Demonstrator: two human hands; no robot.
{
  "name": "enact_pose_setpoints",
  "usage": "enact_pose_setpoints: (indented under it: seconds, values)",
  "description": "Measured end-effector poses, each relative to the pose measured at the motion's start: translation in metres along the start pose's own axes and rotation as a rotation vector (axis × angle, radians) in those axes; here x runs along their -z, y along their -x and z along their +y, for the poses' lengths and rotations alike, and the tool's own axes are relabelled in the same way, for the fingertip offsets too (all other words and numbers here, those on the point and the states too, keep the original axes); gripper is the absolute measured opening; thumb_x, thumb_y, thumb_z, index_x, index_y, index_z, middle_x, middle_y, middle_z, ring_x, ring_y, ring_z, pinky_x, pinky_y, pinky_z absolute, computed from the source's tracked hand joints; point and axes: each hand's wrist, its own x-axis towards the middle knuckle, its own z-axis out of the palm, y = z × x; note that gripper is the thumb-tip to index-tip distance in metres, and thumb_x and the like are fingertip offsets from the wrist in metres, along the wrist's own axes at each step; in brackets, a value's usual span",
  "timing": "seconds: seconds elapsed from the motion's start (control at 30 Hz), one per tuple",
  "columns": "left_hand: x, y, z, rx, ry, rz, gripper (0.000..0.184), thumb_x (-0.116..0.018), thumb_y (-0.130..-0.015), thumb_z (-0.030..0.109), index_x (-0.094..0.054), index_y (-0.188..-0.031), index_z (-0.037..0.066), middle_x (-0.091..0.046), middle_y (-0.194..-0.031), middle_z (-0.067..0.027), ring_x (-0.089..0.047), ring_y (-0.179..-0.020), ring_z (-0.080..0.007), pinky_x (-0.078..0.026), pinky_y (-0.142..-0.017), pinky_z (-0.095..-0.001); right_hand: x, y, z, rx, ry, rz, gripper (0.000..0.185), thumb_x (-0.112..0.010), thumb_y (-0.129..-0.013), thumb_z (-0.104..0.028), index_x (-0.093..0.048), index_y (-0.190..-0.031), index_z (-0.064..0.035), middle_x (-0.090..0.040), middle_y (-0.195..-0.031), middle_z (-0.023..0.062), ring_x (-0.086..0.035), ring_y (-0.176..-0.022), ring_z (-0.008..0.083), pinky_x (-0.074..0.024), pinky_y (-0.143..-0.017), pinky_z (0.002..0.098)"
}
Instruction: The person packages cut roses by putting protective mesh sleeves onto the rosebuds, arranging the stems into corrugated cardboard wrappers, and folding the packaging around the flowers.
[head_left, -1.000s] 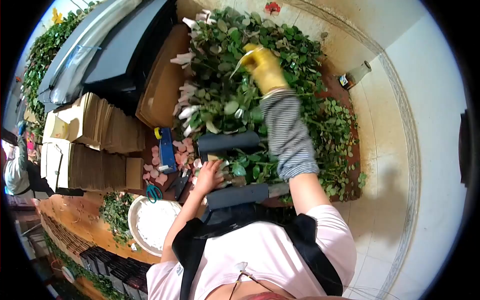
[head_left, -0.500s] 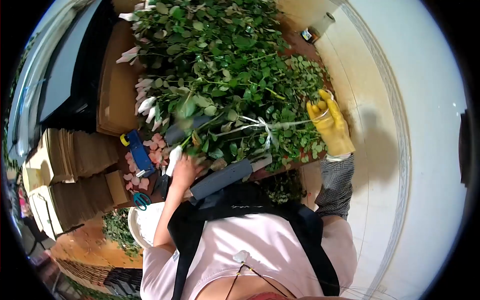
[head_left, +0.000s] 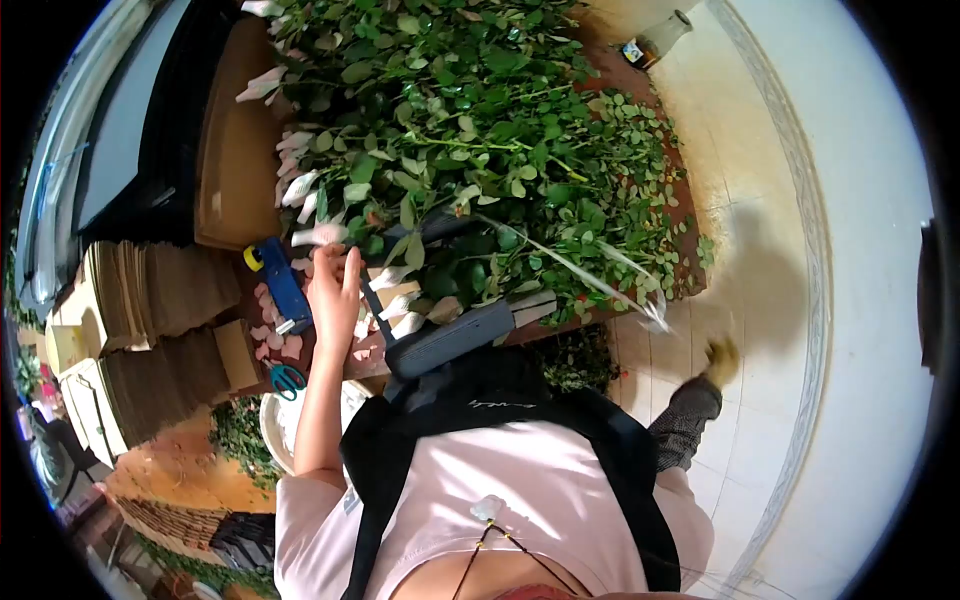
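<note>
Folded cardboard [head_left: 165,305] stands at left, near a blue tape dispenser [head_left: 282,285] on the worktop [head_left: 686,282]. A white-sleeved bud [head_left: 318,235] lies right at the left hand [head_left: 335,300], its fingers slightly apart; contact is unclear. Leafy stems [head_left: 450,150] spread rightward, a white tie [head_left: 575,268] across them. Past its end, the gloved right hand [head_left: 722,360] blurs; its fingers' state cannot be told.
</note>
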Motion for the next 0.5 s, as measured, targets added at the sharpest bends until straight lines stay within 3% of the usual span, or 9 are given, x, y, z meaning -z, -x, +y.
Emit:
enact_pose_setpoints:
  seconds: [0.03, 0.07, 0.17, 0.27, 0.33, 0.37, 0.43, 0.47, 0.5]
  values:
    - [0.001, -0.003, -0.005, -0.04, -0.132, 0.039, 0.023, -0.062, -0.097, 0.022, -0.058, -0.103, 0.0, -0.069, -0.079, -0.0102, -0.064, -0.064, -0.0153, -0.049, -0.059, -0.0289, 0.06, -0.014, 0.057, -0.228, -0.249, 0.443, 0.046, -0.047, -0.097, -0.034, -0.055, -0.132, -0.006, -0.059, -0.129, 0.0136, -0.058, -0.109, 0.0224, -0.0507, -0.088, 0.0433]
    - [0.005, -0.003, -0.008, 0.012, -0.252, 0.049, 0.021, -0.063, -0.097, 0.022, -0.061, -0.095, 0.001, -0.069, -0.078, -0.0115, -0.066, -0.065, -0.0189, -0.051, -0.062, -0.0314, 0.098, -0.008, 0.088, -0.347, -0.192, 0.617, 0.046, -0.048, -0.097, -0.033, -0.054, -0.133, -0.0054, -0.059, -0.129, 0.0138, -0.058, -0.11, 0.0226, -0.05, -0.089, 0.0426]
    - [0.011, 0.001, -0.02, 0.007, -0.11, 0.113, 0.018, -0.063, -0.096, 0.018, -0.062, -0.099, 0.0, -0.069, -0.078, -0.0121, -0.066, -0.067, -0.0182, -0.051, -0.062, -0.0309, 0.135, 0.027, 0.133, -0.661, 0.179, 0.602, 0.046, -0.049, -0.097, -0.028, -0.05, -0.136, -0.0035, -0.059, -0.129, 0.0146, -0.058, -0.112, 0.0232, -0.0476, -0.093, 0.0402]
    - [0.015, 0.012, -0.02, 0.024, -0.056, 0.131, 0.014, -0.061, -0.096, 0.013, -0.063, -0.096, 0.0, -0.068, -0.078, -0.0118, -0.066, -0.069, -0.0158, -0.051, -0.062, -0.0284, 0.114, 0.023, 0.154, -0.742, 0.342, 0.49, 0.047, -0.051, -0.098, -0.024, -0.047, -0.139, -0.0016, -0.059, -0.129, 0.0153, -0.057, -0.114, 0.0237, -0.0453, -0.097, 0.0379]
    - [0.008, 0.024, -0.008, 0.013, -0.012, 0.061, 0.013, -0.058, -0.096, 0.01, -0.064, -0.093, -0.001, -0.068, -0.077, -0.0103, -0.065, -0.068, -0.0141, -0.05, -0.061, -0.0272, 0.073, -0.003, 0.162, -0.62, 0.374, 0.358, 0.048, -0.052, -0.098, -0.021, -0.044, -0.141, -0.0004, -0.059, -0.129, 0.0158, -0.057, -0.116, 0.0241, -0.0438, -0.099, 0.0364]
    - [0.002, 0.029, 0.0, -0.043, -0.022, -0.004, 0.012, -0.061, -0.094, 0.01, -0.065, -0.093, -0.001, -0.066, -0.073, -0.009, -0.065, -0.064, -0.0187, -0.051, -0.059, -0.0317, 0.046, -0.019, 0.167, -0.515, 0.359, 0.275, 0.049, -0.052, -0.098, -0.02, -0.043, -0.142, 0.0003, -0.06, -0.129, 0.0161, -0.056, -0.117, 0.0243, -0.043, -0.101, 0.0356]
    - [-0.007, 0.032, -0.002, -0.292, -0.294, -0.214, 0.012, -0.066, -0.088, 0.012, -0.066, -0.095, 0.002, -0.066, -0.084, -0.0099, -0.064, -0.077, -0.0258, -0.051, -0.068, -0.0375, -0.053, -0.05, 0.152, -0.14, 0.161, -0.001, 0.051, -0.053, -0.098, -0.017, -0.041, -0.144, 0.0015, -0.06, -0.129, 0.0165, -0.056, -0.118, 0.0247, -0.0415, -0.103, 0.034]
    - [-0.012, 0.03, -0.01, -0.387, -0.42, -0.277, 0.016, -0.068, -0.085, 0.015, -0.066, -0.096, 0.003, -0.064, -0.094, -0.0111, -0.061, -0.085, -0.029, -0.05, -0.074, -0.0402, -0.136, -0.01, 0.045, 0.231, 0.155, -0.219, 0.052, -0.057, -0.097, -0.013, -0.039, -0.143, 0.0049, -0.051, -0.136, 0.0167, -0.05, -0.122, 0.023, -0.0428, -0.1, 0.0357]
    - [-0.018, 0.028, -0.021, -0.479, -0.545, -0.342, 0.021, -0.071, -0.082, 0.018, -0.066, -0.098, 0.005, -0.062, -0.104, -0.0123, -0.058, -0.094, -0.0323, -0.049, -0.08, -0.0429, -0.211, 0.028, -0.027, 0.193, -0.007, -0.192, 0.045, -0.054, -0.099, -0.011, -0.044, -0.142, -0.0006, -0.053, -0.137, 0.0148, -0.05, -0.123, 0.0233, -0.0421, -0.102, 0.0363]
